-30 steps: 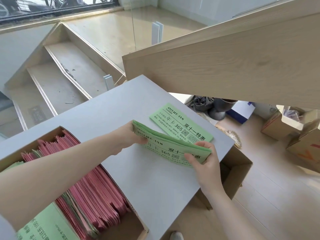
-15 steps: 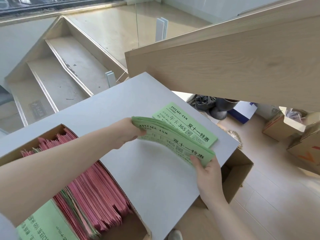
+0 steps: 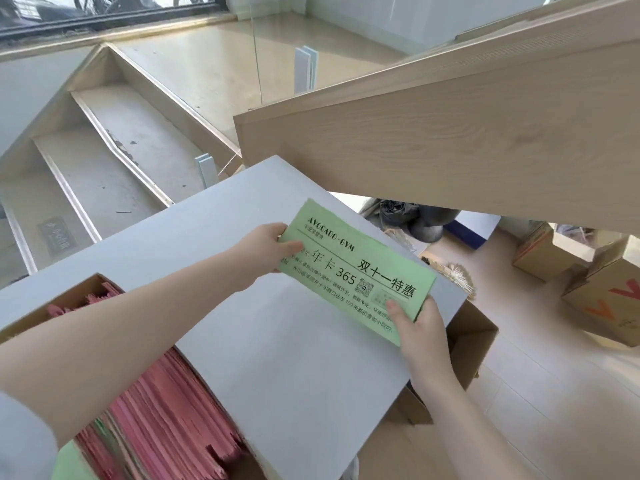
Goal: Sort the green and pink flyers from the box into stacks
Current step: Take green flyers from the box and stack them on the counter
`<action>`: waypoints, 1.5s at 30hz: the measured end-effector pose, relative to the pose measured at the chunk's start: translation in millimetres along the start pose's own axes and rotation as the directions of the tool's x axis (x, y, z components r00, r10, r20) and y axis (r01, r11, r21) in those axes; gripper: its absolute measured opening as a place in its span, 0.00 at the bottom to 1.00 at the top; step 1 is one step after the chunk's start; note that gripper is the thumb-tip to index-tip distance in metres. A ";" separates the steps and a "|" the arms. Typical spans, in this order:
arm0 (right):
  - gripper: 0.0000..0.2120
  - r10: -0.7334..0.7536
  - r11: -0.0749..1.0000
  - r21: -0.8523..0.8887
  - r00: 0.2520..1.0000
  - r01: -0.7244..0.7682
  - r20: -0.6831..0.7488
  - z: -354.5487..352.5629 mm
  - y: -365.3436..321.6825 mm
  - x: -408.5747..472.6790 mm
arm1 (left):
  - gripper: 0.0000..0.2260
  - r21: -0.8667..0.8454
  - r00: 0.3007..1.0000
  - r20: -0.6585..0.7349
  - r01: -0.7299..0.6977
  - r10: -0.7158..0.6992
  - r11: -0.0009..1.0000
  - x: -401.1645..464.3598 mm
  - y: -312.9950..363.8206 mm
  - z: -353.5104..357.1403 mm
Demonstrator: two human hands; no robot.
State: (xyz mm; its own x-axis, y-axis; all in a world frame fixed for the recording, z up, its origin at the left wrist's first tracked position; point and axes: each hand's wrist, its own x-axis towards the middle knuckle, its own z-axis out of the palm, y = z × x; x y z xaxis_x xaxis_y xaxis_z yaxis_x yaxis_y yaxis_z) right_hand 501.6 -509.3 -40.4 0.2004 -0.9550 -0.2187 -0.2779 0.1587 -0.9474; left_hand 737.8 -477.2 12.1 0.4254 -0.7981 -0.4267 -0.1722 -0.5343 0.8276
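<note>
A bundle of green flyers (image 3: 360, 271) with black print lies near the far right part of the grey table (image 3: 277, 358). My left hand (image 3: 266, 249) pinches its left end, thumb on top. My right hand (image 3: 415, 327) pinches its near right corner, thumb on the print. The green flyer that lay there before is hidden beneath the bundle. At the lower left a cardboard box (image 3: 69, 296) holds many pink flyers (image 3: 173, 420) standing on edge, with a few green ones among them. A green flyer (image 3: 69, 462) shows at the box's near end.
A pale wooden stair panel (image 3: 450, 133) slants over the table's far side. Steps (image 3: 86, 168) descend at the left. On the floor to the right stand open cardboard boxes (image 3: 606, 299), and another box (image 3: 474, 341) sits under the table's right edge.
Both hands carried the green bundle away from me and to the right, and lowered it over the single green flyer on the table. The bundle now sits flatter.
</note>
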 end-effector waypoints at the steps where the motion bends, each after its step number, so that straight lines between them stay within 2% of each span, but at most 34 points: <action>1: 0.08 0.035 0.999 -0.024 0.999 -0.035 0.009 -2.5 -3.0 6.0 | 0.04 0.029 0.999 -0.034 -0.040 0.041 0.999 6.3 5.2 1.6; 4: 0.05 0.112 0.988 -0.118 0.992 -0.104 0.058 -8.0 -9.4 23.7 | 0.05 0.148 0.989 -0.096 -0.098 0.113 0.984 25.1 15.1 6.1; 10: 0.10 0.220 0.943 -0.275 0.971 -0.187 0.093 -19.5 -14.1 48.6 | 0.11 0.250 0.993 -0.084 -0.062 0.086 0.966 57.1 17.0 17.9; 12: 0.09 0.242 0.919 -0.347 0.963 -0.188 0.120 -22.8 -13.6 52.7 | 0.12 0.283 0.992 -0.090 -0.056 0.084 0.958 65.1 15.1 23.5; 15: 0.15 0.238 0.823 -0.552 0.964 -0.136 0.118 -27.9 -9.6 55.7 | 0.18 0.444 0.991 -0.074 -0.067 0.112 0.894 71.3 10.6 27.7; 18: 0.17 0.117 0.671 -0.740 0.992 -0.042 0.049 -34.3 -11.4 52.0 | 0.31 0.537 0.988 0.004 -0.135 0.157 0.832 72.4 2.3 24.5; 19: 0.16 0.028 0.625 -0.780 0.999 0.005 0.029 -35.5 -14.4 50.1 | 0.36 0.535 0.986 0.047 -0.161 0.161 0.829 71.8 -0.4 21.1; 21: 0.17 -0.165 0.607 -0.780 0.984 0.152 0.064 -33.5 -20.8 50.1 | 0.45 0.558 0.979 0.166 -0.193 0.119 0.807 70.6 -3.9 12.0; 23: 0.35 -0.178 0.580 -0.773 0.966 0.256 0.187 -24.5 -24.0 54.1 | 0.50 0.657 0.961 0.268 -0.230 0.062 0.718 70.9 -8.9 5.4; 25: 0.53 -0.055 0.516 -0.805 0.949 0.293 0.310 -9.7 -25.3 57.7 | 0.48 0.732 0.949 0.304 -0.287 0.081 0.618 73.0 -12.2 3.3; 28: 0.62 0.026 0.419 -0.852 0.934 0.314 0.357 6.7 -22.5 61.2 | 0.44 0.722 0.933 0.310 -0.355 0.182 0.593 77.8 -11.8 5.1; 33: 0.60 0.054 0.280 -0.904 0.934 0.325 0.352 9.3 -15.6 65.0 | 0.41 0.734 0.903 0.362 -0.428 0.230 0.527 85.1 -7.2 8.4; 39: 0.51 -0.028 0.311 -0.885 0.935 0.345 0.354 10.6 -10.9 70.5 | 0.36 0.763 0.906 0.348 -0.424 0.242 0.488 88.0 -10.9 9.7; 43: 0.55 -0.004 0.320 -0.881 0.930 0.348 0.366 6.9 -10.7 68.8 | 0.36 0.792 0.922 0.326 -0.387 0.208 0.472 84.3 -8.4 11.0; 45: 0.58 0.032 0.346 -0.873 0.926 0.343 0.377 3.4 -13.7 65.9 | 0.38 0.827 0.933 0.301 -0.358 0.196 0.433 75.2 -1.9 9.8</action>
State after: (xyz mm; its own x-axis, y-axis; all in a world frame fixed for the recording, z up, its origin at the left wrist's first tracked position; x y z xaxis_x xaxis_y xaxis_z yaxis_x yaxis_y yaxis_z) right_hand 521.8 -573.6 -42.6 0.5304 -0.7847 -0.3209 -0.8478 -0.4916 -0.1991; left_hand 761.5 -538.9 -25.1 0.0956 -0.9332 -0.3463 -0.9619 -0.1761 0.2091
